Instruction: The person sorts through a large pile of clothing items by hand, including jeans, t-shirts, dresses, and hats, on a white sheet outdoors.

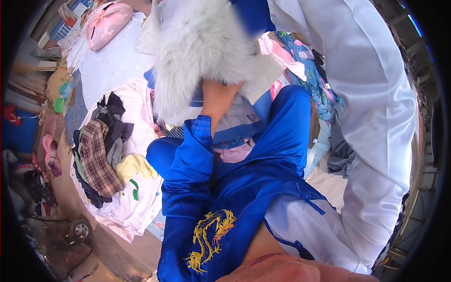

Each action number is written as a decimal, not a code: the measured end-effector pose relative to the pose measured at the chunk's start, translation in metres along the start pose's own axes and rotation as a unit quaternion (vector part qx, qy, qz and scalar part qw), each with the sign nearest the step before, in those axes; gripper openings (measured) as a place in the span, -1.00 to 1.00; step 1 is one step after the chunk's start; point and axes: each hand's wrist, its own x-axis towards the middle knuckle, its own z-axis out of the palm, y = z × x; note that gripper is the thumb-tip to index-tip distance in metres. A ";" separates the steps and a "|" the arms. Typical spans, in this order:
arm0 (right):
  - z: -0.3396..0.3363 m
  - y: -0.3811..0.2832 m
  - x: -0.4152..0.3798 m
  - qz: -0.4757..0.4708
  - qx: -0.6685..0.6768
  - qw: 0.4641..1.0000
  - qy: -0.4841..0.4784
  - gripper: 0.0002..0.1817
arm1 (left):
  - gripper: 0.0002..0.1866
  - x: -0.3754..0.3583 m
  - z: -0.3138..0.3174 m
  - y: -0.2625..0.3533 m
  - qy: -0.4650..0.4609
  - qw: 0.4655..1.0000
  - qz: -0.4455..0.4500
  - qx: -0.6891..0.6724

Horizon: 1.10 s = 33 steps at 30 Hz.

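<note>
A white furry piece (199, 47) with long soft hair hangs in front of me at the top of the head view; its kind I cannot make out. From below, my left hand (219, 96) is closed on its lower edge, with the fingertips buried in the hair. The white satin sleeve (371, 94) of my right arm reaches up to a blue cuff (253, 16) beside the fur, and my right hand does not show. Under the left hand, grey and blue cloth (239, 117) lies between my blue-trousered knees.
To the left, a plaid shirt (98, 160), dark clothes and a yellow cloth (136, 168) lie on a pale pink sheet (124, 221). Farther back rests a pink bundle (109, 26). Patterned blue clothes (319, 94) are heaped at the right. A small wheel (81, 229) stands at lower left.
</note>
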 end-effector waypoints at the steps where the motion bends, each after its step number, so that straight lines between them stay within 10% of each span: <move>1: 0.003 0.002 -0.001 0.007 0.011 1.000 -0.010 -0.38 | -0.51 0.008 -0.003 -0.007 -0.046 0.987 0.021 0.152; 4: 0.013 0.000 0.008 0.010 0.037 0.998 -0.048 -0.34 | -0.49 0.026 0.013 -0.038 0.059 0.950 -0.139 -0.275; 6: 0.008 0.004 0.000 -0.010 0.057 0.997 -0.049 -0.31 | -0.46 0.022 0.007 -0.061 0.061 0.965 -0.050 -0.250; 11: -0.011 0.061 -0.089 -0.044 -0.024 0.990 0.130 -0.55 | -0.38 0.034 -0.028 0.002 0.163 0.926 -0.149 -0.307; 16: 0.038 0.256 -0.183 0.003 0.046 0.935 0.350 -0.58 | -0.35 0.024 -0.039 -0.019 0.169 0.925 -0.143 -0.310; 25: 0.185 0.293 -0.254 -0.095 -0.320 0.905 0.263 -0.13 | -0.39 0.034 -0.113 -0.034 0.211 0.775 -0.123 -0.583; 28: 0.201 0.310 -0.245 0.056 -0.269 0.919 0.284 -0.15 | -0.33 0.028 -0.139 -0.065 0.121 0.708 -0.032 -0.696; 33: 0.192 0.295 -0.224 0.069 -0.228 0.936 0.260 -0.51 | -0.19 0.029 -0.142 -0.074 0.263 0.781 0.013 -0.566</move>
